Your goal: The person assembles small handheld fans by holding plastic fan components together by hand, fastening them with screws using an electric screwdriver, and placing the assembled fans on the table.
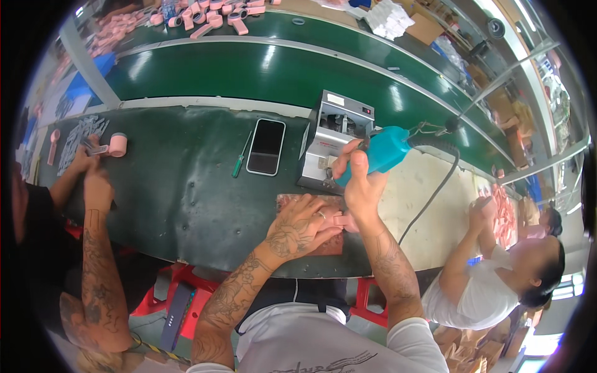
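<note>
My left hand (301,227) is closed over a pink plastic part (350,222) with a short handle, pressing it down on a reddish mat (324,247). Most of that part is hidden under my fingers. Raised to the right, my right hand (364,186) grips a teal electric screwdriver (387,150), its cord trailing off to the right. The screwdriver is held against the view of a grey screw feeder (326,140); its tip is hidden, so whether it touches the feeder I cannot tell.
Left of the feeder lie a phone (266,148) and a green-handled screwdriver (241,158). Co-workers sit on both sides; the left one handles a pink part (117,144) near grey pieces (81,137). Beyond runs a green conveyor (205,68), with pink parts (211,22) piled past it.
</note>
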Available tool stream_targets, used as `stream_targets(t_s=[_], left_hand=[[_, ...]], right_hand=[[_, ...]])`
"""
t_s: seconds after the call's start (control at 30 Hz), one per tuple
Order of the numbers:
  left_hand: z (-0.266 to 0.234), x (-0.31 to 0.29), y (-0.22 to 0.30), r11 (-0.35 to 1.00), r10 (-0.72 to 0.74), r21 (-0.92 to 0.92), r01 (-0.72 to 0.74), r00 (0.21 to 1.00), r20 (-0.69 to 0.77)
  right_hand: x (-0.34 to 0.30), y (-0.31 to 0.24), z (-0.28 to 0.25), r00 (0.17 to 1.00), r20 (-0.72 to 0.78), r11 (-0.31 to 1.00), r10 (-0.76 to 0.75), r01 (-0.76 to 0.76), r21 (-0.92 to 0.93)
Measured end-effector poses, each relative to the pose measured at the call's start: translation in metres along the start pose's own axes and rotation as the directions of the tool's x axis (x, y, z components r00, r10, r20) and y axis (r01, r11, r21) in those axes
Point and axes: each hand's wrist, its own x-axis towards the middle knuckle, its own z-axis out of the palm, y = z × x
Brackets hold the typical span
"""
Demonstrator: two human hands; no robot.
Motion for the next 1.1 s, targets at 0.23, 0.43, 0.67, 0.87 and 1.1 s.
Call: stream_targets(t_s=[0.23,0.43,0.67,0.87,1.1], left_hand=[[-0.001,0.003,0.0,1.0,0.01,0.009,-0.01,1.0,-0.013],[0.001,0.003,-0.001,0.999,0.028,0.022,-0.028,0.999,-0.019],[0.001,0.001,-0.001,1.0,0.015,0.021,-0.015,0.999,-0.028],[-0.002,0.005,0.003,1.0,0.023,0.019,-0.023,0.999,-0.043],[-0.003,0.006,0.002,0.994,0.046,0.104,-0.044,0.999,-0.018]], right_hand=[[-0.036,-0.029,-0.024,0.993,-0.03,0.991,0.114,-0.112,0.069],[-0.044,-0.02,-0.033,0.994,-0.003,0.993,0.109,-0.108,0.044],[-0.046,-0.019,-0.034,0.991,0.027,0.991,0.129,-0.13,0.037],[-0.051,-0.013,-0.034,0.983,-0.013,0.983,0.184,-0.183,0.007],[-0.049,-0.007,-0.032,0.992,-0.016,0.988,0.124,-0.122,0.097]])
